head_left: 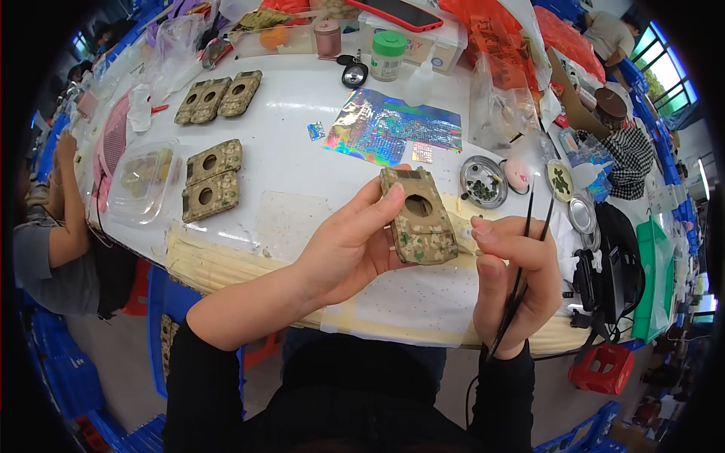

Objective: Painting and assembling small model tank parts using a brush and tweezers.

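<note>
My left hand (340, 245) is closed around a camouflage-painted model tank hull (432, 240), gripping it by its side edges with the round hole facing up. My right hand (525, 260) is beside the hull, a small gap away. Black tweezers (512, 306) lie in its grip, their tips pointing up and away from the hull. The thumb and index finger of that hand are bent; whether a tiny part sits at the fingertips is too small to tell. Just beyond, a round metal dish (495, 200) holds small dark green pieces.
More camouflage hulls (211, 189) lie at left, with another group of hulls (204, 102) behind. A shiny holographic sheet (362, 128), a green-lidded jar (387, 57) and a white squeeze bottle (421, 83) stand farther back. A clear container (140, 185) and another person's arm (69, 204) are left.
</note>
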`<state>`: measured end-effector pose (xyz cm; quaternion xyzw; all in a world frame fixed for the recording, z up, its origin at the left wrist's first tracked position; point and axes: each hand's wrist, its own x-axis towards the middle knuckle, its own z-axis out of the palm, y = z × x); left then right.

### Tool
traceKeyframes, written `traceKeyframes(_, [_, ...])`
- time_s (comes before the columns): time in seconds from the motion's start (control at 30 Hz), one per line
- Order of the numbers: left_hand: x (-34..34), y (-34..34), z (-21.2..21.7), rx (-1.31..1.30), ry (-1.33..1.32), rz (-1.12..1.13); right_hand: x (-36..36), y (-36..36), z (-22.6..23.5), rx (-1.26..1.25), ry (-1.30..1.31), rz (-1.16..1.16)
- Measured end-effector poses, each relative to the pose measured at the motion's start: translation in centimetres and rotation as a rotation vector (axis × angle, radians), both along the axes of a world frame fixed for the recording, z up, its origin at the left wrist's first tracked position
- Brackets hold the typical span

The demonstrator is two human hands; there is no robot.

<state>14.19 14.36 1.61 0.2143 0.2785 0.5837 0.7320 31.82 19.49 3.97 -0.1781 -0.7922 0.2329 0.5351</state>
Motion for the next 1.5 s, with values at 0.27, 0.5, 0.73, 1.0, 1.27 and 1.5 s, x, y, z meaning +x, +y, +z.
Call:
traceKeyframes(0.27, [0.2, -0.2, -0.4, 0.017, 0.009, -0.021, -0.7, -0.2, -1.0, -0.148, 0.015, 0.015])
traceKeyframes(0.5, [0.1, -0.2, -0.6, 0.032, 0.011, -0.021, -0.8, -0.1, -1.2, -0.142, 0.020, 0.015])
traceKeyframes(0.73, [0.2, -0.2, -0.5, 0.030, 0.021, -0.022, -0.8, -0.1, -1.1, -0.105, -0.018, -0.002])
traceKeyframes(1.0, [0.2, -0.2, -0.5, 0.026, 0.014, -0.016, -0.9, 0.0, -1.3, -0.093, -0.009, 0.001])
traceKeyframes(1.27, [0.1, -0.3, -0.3, 0.021, 0.024, -0.012, -0.8, -0.1, -1.5, -0.163, 0.027, 0.013])
traceKeyframes(1.5, [-0.1, 0.1, -0.5, 0.022, 0.015, 0.048, 1.7, 0.3, -1.3, -0.210, 0.089, -0.176])
